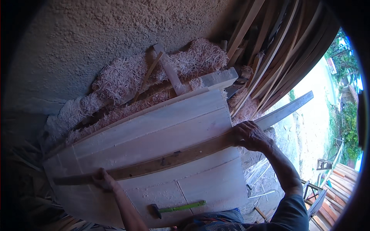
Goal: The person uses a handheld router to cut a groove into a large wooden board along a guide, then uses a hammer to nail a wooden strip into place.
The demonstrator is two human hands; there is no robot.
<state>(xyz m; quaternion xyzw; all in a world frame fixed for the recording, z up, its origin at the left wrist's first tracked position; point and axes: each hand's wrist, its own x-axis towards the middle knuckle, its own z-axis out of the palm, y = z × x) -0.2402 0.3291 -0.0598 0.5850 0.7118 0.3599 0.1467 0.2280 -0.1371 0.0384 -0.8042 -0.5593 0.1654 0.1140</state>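
A long narrow wooden board (165, 159) lies slantwise over a wide panel of joined pale planks (162, 134). On the board's left part, my left hand (103, 180) is closed around its edge. My right hand (252, 136) grips the same board farther along, just past the panel's right end, with the fingers bent over it. Beyond that hand the board juts out past the panel, toward the bright ground. Close to my body, a hammer (177, 208) with a dark head and a green handle rests on the panel.
Piles of wood shavings (123, 77) line the rough wall (96, 34) behind the panel. A thick timber (219, 79) runs along its far edge. Several long boards (277, 50) lean at the upper right. Stacked planks (339, 184) stand outside at the right.
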